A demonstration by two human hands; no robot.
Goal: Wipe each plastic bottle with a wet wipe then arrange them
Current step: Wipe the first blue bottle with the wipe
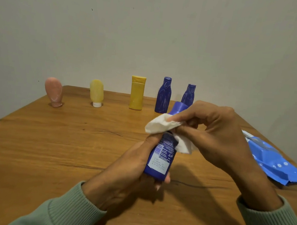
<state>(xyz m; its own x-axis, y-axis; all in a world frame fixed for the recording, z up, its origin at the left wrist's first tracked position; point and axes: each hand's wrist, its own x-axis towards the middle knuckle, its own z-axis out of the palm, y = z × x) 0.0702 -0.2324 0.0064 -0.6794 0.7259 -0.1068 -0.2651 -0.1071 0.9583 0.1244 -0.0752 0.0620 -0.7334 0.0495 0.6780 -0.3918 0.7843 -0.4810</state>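
Note:
My left hand (130, 166) grips the lower part of a blue plastic bottle (159, 160), tilted away from me, label side up. My right hand (212, 134) pinches a white wet wipe (161, 125) wrapped around the bottle's upper part, just below its blue cap (179, 107). Along the table's far edge stand a pink tube (53, 91), a pale yellow tube (96, 92), a yellow bottle (137, 93) and two dark blue bottles (163, 95) (189, 94). The right one is partly hidden behind the held bottle's cap.
A blue wet-wipe pack (272, 161) lies at the right edge of the wooden table (51, 148). A plain wall rises right behind the row of bottles. Green sleeves cover both my forearms.

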